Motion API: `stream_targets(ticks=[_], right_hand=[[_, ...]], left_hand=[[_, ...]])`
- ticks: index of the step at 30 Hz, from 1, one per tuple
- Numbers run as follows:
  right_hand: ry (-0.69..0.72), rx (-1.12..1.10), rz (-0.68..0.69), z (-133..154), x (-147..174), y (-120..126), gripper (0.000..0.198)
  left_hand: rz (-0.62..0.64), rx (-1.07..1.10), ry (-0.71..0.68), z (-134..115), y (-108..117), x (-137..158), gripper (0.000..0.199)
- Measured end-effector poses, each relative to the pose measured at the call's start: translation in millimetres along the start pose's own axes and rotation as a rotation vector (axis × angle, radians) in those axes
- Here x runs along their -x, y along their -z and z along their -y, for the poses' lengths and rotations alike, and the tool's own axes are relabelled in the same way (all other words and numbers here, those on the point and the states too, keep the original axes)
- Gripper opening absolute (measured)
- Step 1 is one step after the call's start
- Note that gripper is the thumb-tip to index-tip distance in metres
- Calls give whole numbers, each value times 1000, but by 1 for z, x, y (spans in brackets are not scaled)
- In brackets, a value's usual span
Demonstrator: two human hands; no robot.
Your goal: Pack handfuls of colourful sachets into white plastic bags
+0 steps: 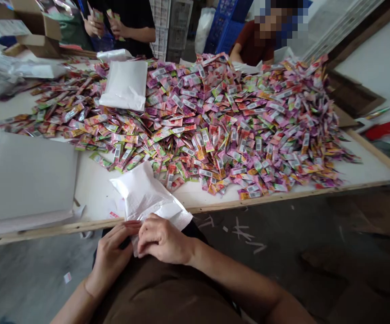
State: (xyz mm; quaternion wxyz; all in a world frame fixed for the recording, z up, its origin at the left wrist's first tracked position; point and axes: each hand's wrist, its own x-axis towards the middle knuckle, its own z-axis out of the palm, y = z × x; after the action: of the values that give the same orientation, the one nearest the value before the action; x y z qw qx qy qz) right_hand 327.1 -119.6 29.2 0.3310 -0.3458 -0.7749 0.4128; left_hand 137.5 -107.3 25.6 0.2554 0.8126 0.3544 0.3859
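A puffy white padded mailer (147, 191) rests partly on the table's front edge, its near end hanging toward my body. My left hand (115, 245) is closed on the mailer's near left edge. Beside it, almost touching, my right hand (161, 238) pinches the same near end with bent fingers. What lies inside the mailer is hidden. Just beyond it spreads a wide heap of small colourful sachets (229, 130), many with barcodes showing.
A flat stack of white mailers (26, 175) lies at left. Another filled mailer (125, 85) sits on the heap. An open cardboard box (41, 33) stands far left. Across the table, one person's hands (107, 24) hold sachets; another person (249, 42) is at right. A wooden strip (283, 195) edges the table.
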Motion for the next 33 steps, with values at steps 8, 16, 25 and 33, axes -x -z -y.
stream_targets(ticks=[8,16,25,33], right_hand=[[-76,-38,-96,-1,17,7,14],[44,19,-119,6,7,4,15],[42,-61,-147,16,3,4,12],[-682,-71,-594,30,133,132,17]], left_hand=[[15,47,-1,1,-7,1,16],[66,168,304,-10,-1,4,12],[110,197,332,-9,2,-2,7],[143,86,9,3,4,11,25]])
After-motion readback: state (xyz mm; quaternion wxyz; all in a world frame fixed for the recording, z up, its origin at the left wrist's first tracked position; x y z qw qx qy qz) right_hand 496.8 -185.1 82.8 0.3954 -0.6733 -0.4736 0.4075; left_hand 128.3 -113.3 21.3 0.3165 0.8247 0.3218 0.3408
